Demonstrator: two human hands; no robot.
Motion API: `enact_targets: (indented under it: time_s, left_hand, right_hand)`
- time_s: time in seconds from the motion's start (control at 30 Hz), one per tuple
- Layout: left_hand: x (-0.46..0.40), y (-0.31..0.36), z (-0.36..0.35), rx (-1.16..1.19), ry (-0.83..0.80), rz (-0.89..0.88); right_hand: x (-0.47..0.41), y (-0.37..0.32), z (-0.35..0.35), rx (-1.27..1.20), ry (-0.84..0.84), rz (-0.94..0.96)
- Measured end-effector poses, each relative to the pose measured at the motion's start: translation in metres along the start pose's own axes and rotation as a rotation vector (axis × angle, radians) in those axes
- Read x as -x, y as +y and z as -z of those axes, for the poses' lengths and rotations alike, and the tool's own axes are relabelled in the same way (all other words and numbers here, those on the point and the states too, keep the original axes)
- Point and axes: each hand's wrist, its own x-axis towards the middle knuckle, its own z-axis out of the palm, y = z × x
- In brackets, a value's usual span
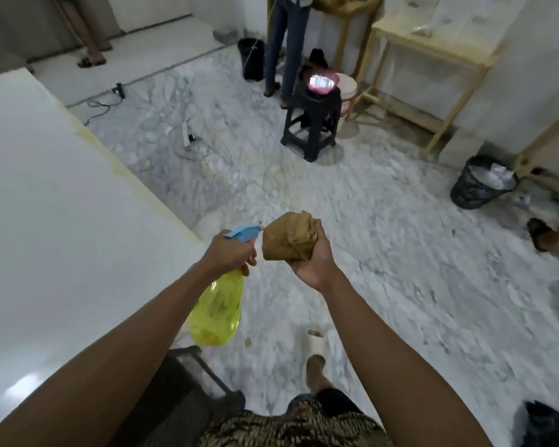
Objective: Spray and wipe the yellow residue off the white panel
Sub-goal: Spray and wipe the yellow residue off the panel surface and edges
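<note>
Left hand [228, 253] wrapped round the neck of a yellow spray bottle [217, 312], blue nozzle aimed at the cloth | right hand [310, 256] clutching a balled-up brown cloth [288, 235] | white panel [62, 221] off to the left, yellow residue [117, 162] streaking its right edge | all above the marble floor [384, 253]

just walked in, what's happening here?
A person is cleaning a white panel. The left hand holds a yellow spray bottle with a blue trigger head, its nozzle aimed at a bunched brown cloth in the right hand's grip. Both are held over the marble floor, just off the panel's edge. Yellow residue shows along that edge, so wiping there is not yet done.
</note>
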Motion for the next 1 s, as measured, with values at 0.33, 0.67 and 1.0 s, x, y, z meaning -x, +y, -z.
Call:
enact_targets:
  time_s: [0.33,0.67,1.0]
  left_hand:
    - [-0.133,0.085,0.046,0.231,0.319,0.122]
    - [-0.252,0.118,0.182,0.303,0.538,0.180]
    - [-0.377,0.133,0.314,0.328,0.599,0.176]
  right_hand:
    - [-0.193,-0.115,-0.100,0.187,-0.250,-0.291]
    - [-0.347,-0.126,-0.265,0.244,-0.454,-0.476]
    - [-0.482,-0.138,-0.408,0.267,-0.437,-0.567]
